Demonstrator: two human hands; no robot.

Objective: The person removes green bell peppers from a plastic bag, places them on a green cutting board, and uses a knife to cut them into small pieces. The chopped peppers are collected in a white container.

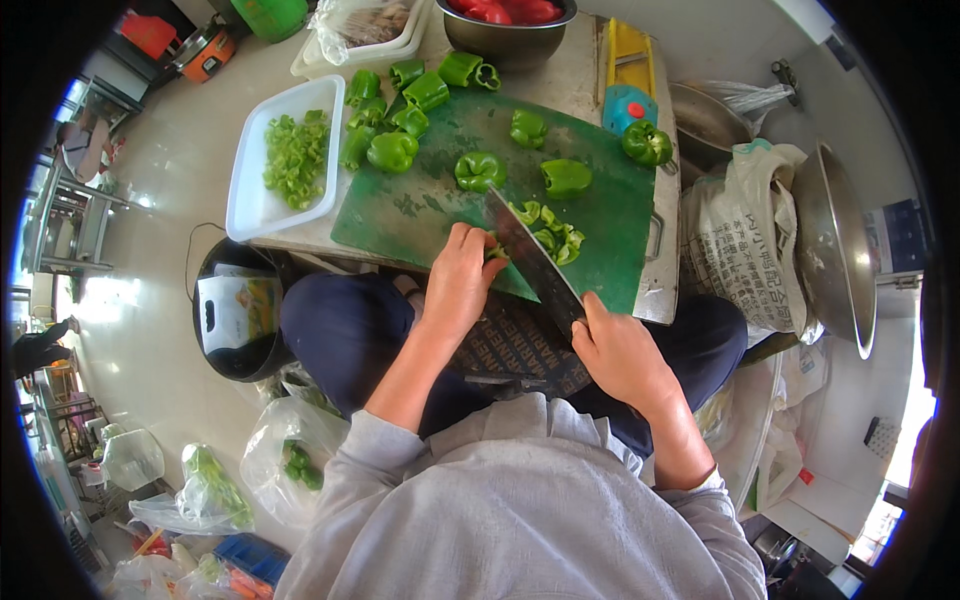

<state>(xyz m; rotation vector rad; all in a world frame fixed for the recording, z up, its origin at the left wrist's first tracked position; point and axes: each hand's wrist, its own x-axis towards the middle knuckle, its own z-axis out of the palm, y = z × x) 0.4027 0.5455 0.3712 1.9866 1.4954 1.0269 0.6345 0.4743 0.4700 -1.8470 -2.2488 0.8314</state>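
Observation:
My right hand (616, 346) grips the dark handle of a kitchen cleaver (534, 255), its blade slanting up and left over the green cutting board (409, 206). Just left of the blade, my left hand (463, 274) has its fingers curled around a piece of green pepper (496, 251), mostly hidden by the hand. Sliced green pepper (559, 238) lies on the blade's right side. Beyond the blade tip sits a pepper piece (480, 171), with another pepper section (566, 178) to its right. Several hollow pepper sections (426, 91) are heaped at the board's far left corner.
Chopped pepper fills part of a white plastic tub (244, 180) at the table's left edge. At the back stand a metal bowl (510, 37) of red peppers and a yellow-and-blue slicer (630, 105). A black bin (240, 367) is by my left knee; a woven sack (739, 240) stands right.

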